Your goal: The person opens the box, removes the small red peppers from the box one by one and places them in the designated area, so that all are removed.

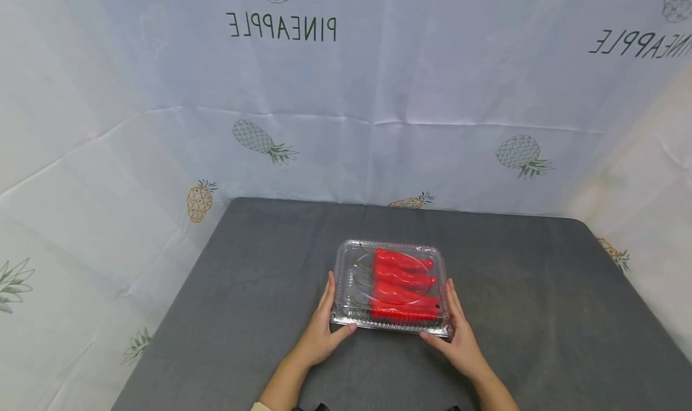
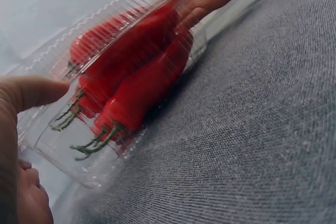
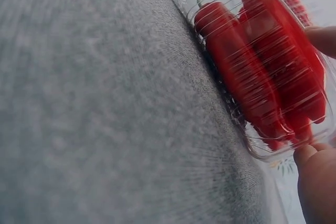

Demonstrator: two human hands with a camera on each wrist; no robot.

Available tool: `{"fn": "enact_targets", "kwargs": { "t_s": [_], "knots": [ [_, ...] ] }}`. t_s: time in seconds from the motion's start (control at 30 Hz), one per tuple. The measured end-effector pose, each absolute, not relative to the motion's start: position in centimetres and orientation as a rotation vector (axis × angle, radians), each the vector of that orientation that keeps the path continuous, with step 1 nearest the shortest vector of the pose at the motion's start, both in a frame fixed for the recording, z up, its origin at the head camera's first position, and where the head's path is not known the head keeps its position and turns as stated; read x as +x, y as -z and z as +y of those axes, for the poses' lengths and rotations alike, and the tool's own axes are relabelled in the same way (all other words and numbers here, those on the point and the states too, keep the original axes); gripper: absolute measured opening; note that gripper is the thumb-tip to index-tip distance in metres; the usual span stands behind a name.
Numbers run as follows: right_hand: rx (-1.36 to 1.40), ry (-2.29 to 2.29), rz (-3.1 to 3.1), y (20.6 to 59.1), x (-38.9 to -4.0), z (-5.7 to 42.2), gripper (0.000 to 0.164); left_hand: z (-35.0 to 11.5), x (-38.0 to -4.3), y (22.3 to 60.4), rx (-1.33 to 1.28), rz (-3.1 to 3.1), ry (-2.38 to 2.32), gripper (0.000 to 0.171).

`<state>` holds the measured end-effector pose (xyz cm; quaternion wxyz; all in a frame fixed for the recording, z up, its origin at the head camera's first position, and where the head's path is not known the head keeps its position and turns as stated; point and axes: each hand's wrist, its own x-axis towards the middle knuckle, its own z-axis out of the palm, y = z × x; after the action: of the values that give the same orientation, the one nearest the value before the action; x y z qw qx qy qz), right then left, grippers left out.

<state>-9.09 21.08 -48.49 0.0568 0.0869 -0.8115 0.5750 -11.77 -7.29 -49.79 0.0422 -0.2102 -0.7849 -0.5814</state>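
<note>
A clear plastic clamshell box [image 1: 346, 279] with a ribbed rim sits at the middle of the table, its lid down. Inside lie several long red peppers [image 1: 402, 276], their green stems toward the left. My left hand [image 1: 319, 337] grips the box's left side, thumb at the front corner and fingers along the wall. On the opposite side my right hand [image 1: 461, 342] holds it the same way, thumb on the front edge. The left wrist view shows the stems [image 2: 100, 142] close through the clear wall. In the right wrist view the pepper tips point toward the right fingers.
A dark grey cloth-covered table [image 1: 259, 267] with rounded far corners lies under the box. White curtains [image 1: 346, 80] printed with pineapples hang behind it and along both sides.
</note>
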Motion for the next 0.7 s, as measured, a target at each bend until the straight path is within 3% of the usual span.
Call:
{"fn": "enact_targets", "kwargs": {
  "t_s": [0.27, 0.7],
  "knots": [
    [0.472, -1.841, -2.325, 49.1, -9.02, 21.52, 0.094, -7.45, -11.87, 50.1, -0.792, -2.312, 1.796, 0.084],
    [0.36, -1.916, -2.364, 48.62, -8.43, 21.26, 0.079, -7.63, -11.53, 50.05, -0.833, -2.313, 1.684, 0.072]
  ]
}}
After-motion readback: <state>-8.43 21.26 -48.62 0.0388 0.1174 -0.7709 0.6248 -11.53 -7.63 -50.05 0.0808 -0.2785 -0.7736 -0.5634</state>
